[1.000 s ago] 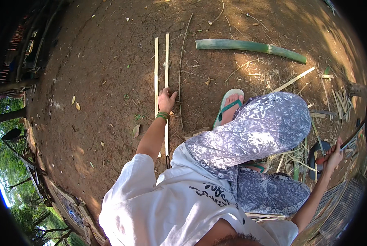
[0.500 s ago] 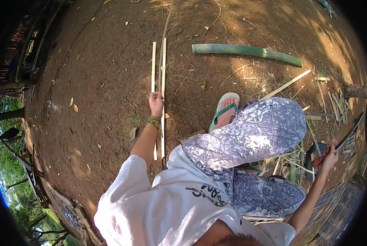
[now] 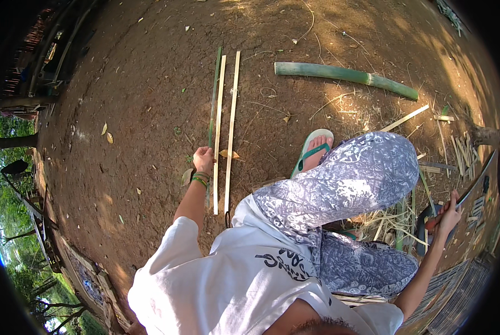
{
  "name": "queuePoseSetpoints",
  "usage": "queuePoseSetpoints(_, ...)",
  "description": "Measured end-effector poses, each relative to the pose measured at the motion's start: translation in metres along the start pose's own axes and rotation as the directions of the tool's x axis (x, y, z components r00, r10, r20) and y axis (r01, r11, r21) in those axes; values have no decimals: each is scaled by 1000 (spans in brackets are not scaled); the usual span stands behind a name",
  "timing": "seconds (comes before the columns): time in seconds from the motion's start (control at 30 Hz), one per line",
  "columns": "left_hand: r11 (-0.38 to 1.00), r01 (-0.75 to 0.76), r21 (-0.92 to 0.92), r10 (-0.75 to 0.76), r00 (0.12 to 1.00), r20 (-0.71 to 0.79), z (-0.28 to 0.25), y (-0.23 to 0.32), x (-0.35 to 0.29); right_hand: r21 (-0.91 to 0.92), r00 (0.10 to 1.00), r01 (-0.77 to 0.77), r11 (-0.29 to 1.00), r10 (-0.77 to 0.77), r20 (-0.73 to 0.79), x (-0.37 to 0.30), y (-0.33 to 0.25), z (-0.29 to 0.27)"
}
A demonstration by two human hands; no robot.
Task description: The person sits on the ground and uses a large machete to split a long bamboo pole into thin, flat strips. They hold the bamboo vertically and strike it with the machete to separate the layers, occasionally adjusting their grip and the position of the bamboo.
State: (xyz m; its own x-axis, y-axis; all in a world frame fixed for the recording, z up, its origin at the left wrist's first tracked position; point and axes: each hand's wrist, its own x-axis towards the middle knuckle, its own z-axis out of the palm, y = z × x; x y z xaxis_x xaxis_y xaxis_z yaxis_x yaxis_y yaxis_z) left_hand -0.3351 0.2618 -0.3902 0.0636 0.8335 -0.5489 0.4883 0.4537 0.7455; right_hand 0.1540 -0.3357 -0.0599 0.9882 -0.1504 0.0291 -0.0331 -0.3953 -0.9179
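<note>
Two pale strips (image 3: 220,128) lie on the dirt, roughly parallel with a narrow gap between; by their look, both are cut and laid out. One green strip (image 3: 214,95) is pinched in your left hand (image 3: 204,159), running just left of the pale pair. Judged from that, it is the one left to settle; can't tell whether it rests on the ground. Your right hand (image 3: 450,215) grips a knife (image 3: 476,185) by its handle, well apart from the strips.

Bamboo (image 3: 328,71): one piece, green, beyond your raised knee, looks unsplit. Flip-flops (image 3: 317,146): one plain, another partly hidden. Offcuts (image 3: 465,146): several, right side, too crowded to count. Shavings (image 3: 402,219): a tangle by your legs, uncountable.
</note>
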Motion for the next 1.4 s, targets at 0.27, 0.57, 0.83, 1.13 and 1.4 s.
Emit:
queuePoseSetpoints(0.27, 981, 191, 43, -193, 979, 64, -13, 7, -8, -39, 999, 37, 999, -37, 12, 3, 6, 1)
queuePoseSetpoints(0.57, 977, 213, -20, -200, 942, 270, -76, -45, -14, -70, 1000, 3, 998, -2, 15, -6, -1, 3)
queuePoseSetpoints(0.83, 966, 59, 250, -73, 996, 45, -74, -77, -17, -79, 999, -33, 996, 35, 27, -10, -9, 6)
queuePoseSetpoints(1.13, 603, -479, 638, 614, 789, 13, 17, -16, -69, -95, 999, -22, 995, 24, 21, -1, 3, 0)
queuePoseSetpoints(1.4, 560, -512, 651, 565, 811, 152, 48, -35, -56, -84, 999, 5, 996, -2, 36, -4, 4, -1)
